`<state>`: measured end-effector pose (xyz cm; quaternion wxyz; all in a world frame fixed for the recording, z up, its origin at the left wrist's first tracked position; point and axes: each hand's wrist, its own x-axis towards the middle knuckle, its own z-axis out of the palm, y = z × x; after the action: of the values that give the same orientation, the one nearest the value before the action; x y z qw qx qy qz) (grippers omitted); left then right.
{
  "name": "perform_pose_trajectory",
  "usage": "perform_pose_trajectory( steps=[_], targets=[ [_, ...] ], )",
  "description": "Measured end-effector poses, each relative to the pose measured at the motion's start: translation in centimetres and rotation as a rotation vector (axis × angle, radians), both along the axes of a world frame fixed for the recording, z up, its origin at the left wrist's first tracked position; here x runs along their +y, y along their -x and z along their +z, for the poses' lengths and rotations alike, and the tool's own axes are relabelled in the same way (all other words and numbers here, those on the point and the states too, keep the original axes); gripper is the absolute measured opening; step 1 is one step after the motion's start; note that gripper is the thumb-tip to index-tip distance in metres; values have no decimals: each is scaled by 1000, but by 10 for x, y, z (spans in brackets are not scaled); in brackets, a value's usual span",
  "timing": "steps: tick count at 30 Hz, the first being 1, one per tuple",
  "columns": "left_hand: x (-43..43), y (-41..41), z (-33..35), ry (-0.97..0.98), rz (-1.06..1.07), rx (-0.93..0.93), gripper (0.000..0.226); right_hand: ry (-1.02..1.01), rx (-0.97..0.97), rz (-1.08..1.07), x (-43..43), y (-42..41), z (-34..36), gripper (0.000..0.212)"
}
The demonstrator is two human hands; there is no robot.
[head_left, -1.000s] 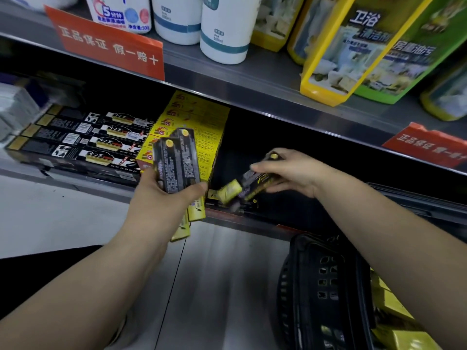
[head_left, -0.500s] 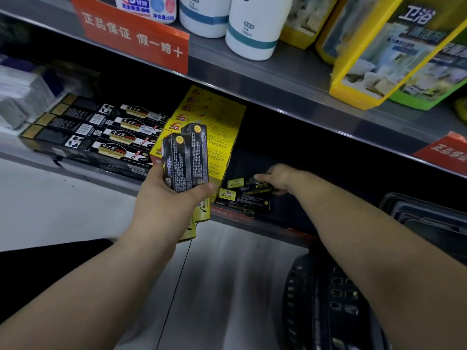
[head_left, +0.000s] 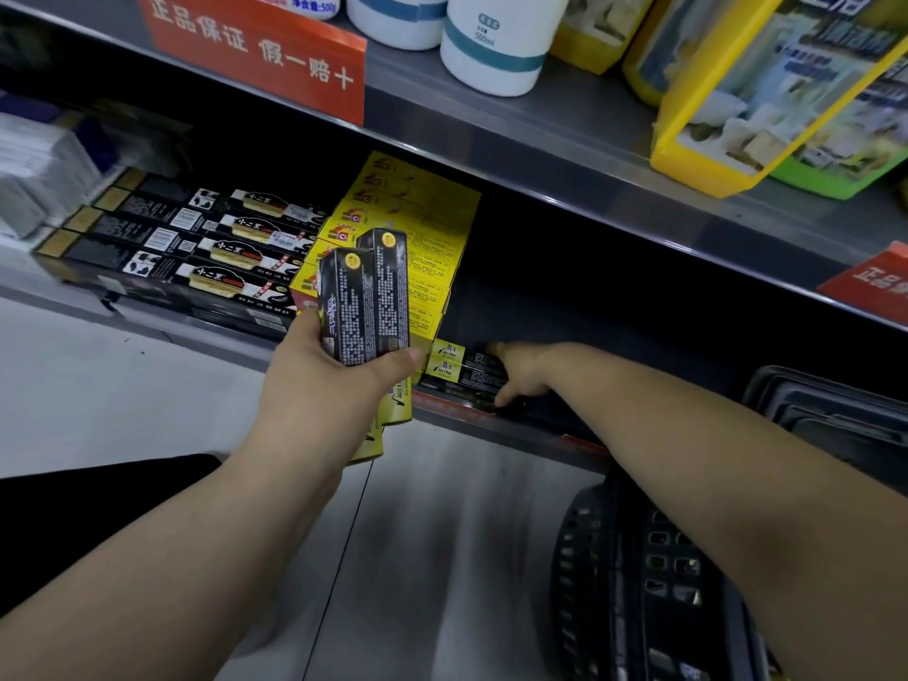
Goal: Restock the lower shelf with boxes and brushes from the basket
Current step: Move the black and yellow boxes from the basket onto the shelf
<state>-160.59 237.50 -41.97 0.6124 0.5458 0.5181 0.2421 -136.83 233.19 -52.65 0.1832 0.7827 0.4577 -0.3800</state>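
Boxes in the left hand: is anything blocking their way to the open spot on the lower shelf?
Nothing visible does. The left hand holds two black boxes upright before the yellow boxes; the shelf gap right of them is open, with only the right hand on the placed boxes.

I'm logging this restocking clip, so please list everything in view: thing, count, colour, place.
Held boxes: two, black, upright in the left hand.
Shelved boxes: at least two, black with yellow ends, lower shelf under the right hand.
Yellow boxes: a stack, count unclear, lower shelf centre.
Long black boxes: about four rows, lower shelf left.
White bottles: at least two, upper shelf.
Yellow and green packs: several, upper shelf right.
Red signs: two, shelf edge.
Basket: one, black, floor lower right.
Left hand: gripping boxes.
Right hand: on shelved boxes.
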Motion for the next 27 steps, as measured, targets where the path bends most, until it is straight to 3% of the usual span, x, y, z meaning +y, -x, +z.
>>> perform_pose_trajectory(
  steps=[5, 8, 11, 13, 15, 20, 23, 25, 27],
  targets=[
    [-2, -2, 4, 5, -6, -21, 39, -20, -37, 12, 2, 1, 14, 81],
    [-4, -3, 6, 7, -35, -24, 41, -196, -47, -49, 10, -2, 50, 77],
    [-7, -3, 10, 23, -96, -43, 44, -452, 212, -140, 5, 7, 102, 89],
    [-10, -3, 12, 42, -152, -58, 45, -601, 390, -84, -9, 27, 134, 103],
    [-13, -3, 14, 89, -236, -95, 48, -680, 447, 27, -24, 46, 152, 105],
    [-19, -7, 19, 203, -394, -121, 52, -787, 362, 34, -42, 59, 162, 82],
    [-23, -5, 22, 255, -421, -76, 50, -715, 276, 148, -47, 53, 165, 67],
    [-21, -5, 20, 264, -319, -62, 31, -617, 164, 220, -50, 44, 160, 49],
    [-15, -6, 15, 224, -169, -35, 20, -542, 109, 143, -52, 28, 153, 42]
  ],
)
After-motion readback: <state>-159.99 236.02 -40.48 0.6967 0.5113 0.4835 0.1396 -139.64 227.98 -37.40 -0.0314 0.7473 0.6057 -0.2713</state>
